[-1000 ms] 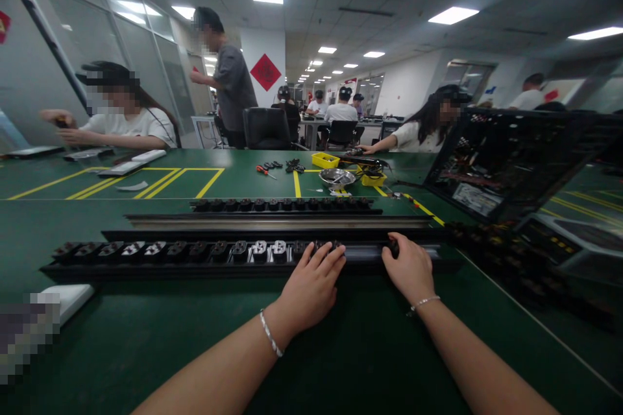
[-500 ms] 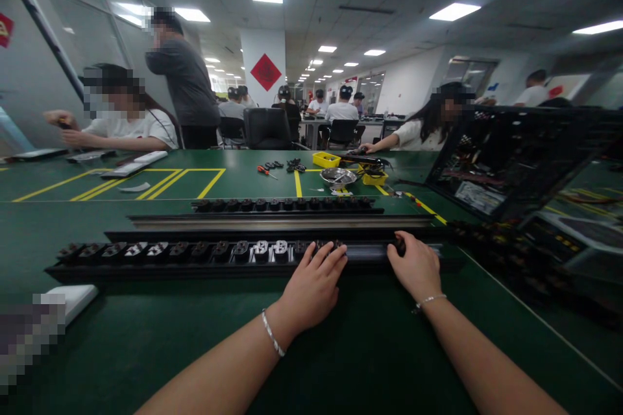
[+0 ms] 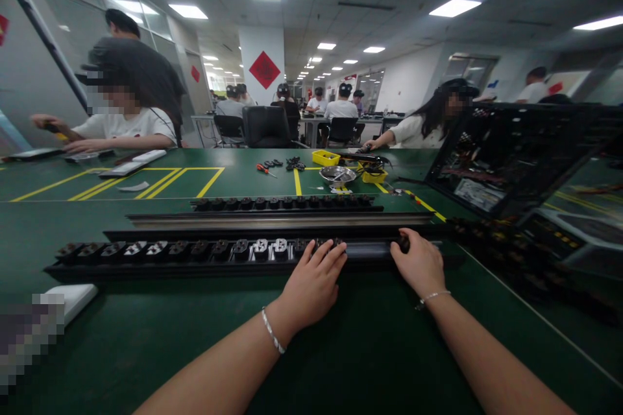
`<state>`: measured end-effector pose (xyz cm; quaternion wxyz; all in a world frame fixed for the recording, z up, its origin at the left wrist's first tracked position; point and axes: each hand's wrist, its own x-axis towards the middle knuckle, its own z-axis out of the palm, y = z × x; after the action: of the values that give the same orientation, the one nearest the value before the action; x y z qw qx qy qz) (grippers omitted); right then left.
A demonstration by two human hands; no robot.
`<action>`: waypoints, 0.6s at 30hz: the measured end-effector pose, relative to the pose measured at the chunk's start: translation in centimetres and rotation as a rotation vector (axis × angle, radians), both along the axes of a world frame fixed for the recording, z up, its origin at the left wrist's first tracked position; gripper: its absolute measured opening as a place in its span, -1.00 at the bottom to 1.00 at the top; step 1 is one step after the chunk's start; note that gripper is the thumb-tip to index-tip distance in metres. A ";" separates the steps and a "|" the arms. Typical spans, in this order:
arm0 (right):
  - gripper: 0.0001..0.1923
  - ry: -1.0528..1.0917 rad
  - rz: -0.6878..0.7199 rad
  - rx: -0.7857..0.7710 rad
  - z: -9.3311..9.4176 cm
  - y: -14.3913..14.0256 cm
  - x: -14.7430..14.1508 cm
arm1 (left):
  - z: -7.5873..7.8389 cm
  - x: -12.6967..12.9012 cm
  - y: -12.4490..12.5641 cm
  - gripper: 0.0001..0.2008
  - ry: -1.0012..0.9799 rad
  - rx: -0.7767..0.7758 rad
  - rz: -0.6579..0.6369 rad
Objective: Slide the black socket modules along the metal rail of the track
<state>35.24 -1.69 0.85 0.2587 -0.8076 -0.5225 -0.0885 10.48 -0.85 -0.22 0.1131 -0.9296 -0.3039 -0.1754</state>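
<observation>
Head view: no legible writing; your socket strip (image 3: 209, 253) lies lengthwise left-to-right across the bench (image 3: 341, 350); left hand (image 3: 311, 285) rests flat, fingers spread; right hand (image 3: 419, 264) grip pinches its rail

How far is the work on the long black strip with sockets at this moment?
Done, it seems: the long black socket strip carries a row of socket modules from its left end to the middle. In hand: the left hand rests its fingers on the last modules; the right hand presses a small dark part in the channel. Left: the bare stretch of channel between the hands.
</observation>
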 end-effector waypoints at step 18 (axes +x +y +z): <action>-0.52 -0.049 -0.032 -0.006 -0.4 -0.1 1.3 | 0.0 0.0 0.0 -0.47 0.009 -0.009 0.001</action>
<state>36.54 -1.79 0.50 0.2420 -0.8141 -0.5161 -0.1110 10.49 -0.83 -0.17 0.1105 -0.9307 -0.3047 -0.1696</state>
